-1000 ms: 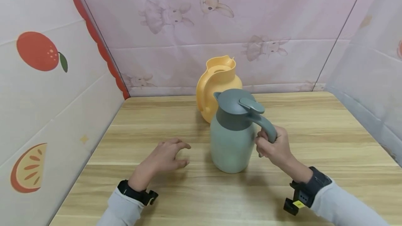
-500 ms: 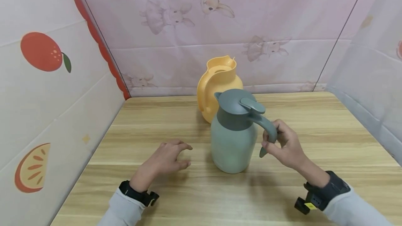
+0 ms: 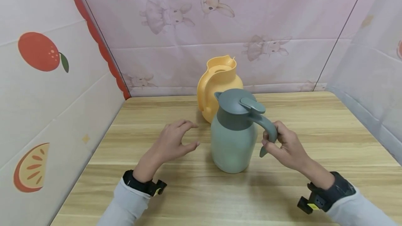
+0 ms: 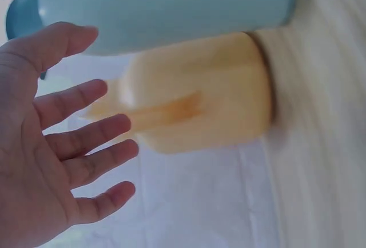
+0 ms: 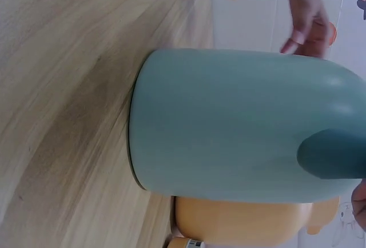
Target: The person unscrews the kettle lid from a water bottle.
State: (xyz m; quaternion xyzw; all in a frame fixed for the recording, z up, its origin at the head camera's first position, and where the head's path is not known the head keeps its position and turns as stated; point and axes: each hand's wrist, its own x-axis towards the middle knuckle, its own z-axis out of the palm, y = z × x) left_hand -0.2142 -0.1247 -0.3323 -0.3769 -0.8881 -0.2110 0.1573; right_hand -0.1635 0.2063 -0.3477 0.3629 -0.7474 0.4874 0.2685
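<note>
A light green thermos jug (image 3: 233, 145) with a dark grey-green lid and handle stands upright on the table. My right hand (image 3: 287, 147) holds its handle (image 3: 267, 126) between thumb and fingers. To the jug's left my left hand (image 3: 172, 140) hovers, fingers spread and slightly bent, holding nothing. In the left wrist view that hand (image 4: 74, 139) shows its palm, apart from the jug (image 4: 166, 8). Behind the green jug is a yellow pitcher (image 3: 216, 83) with an open top, its handle facing left; the green jug partly hides it.
The wood-grain table (image 3: 194, 198) is bounded by a pink rabbit-print cloth (image 3: 188, 55) at the back and a white fruit-print cloth (image 3: 62, 107) on the left. At the right wrist view's bottom edge, a small orange object (image 5: 180, 243) is cut off.
My left hand has risen and moved right towards the jugs. My right hand has loosened from a full grip to a lighter hold, its wrist shifting right. Both jugs stay in place.
</note>
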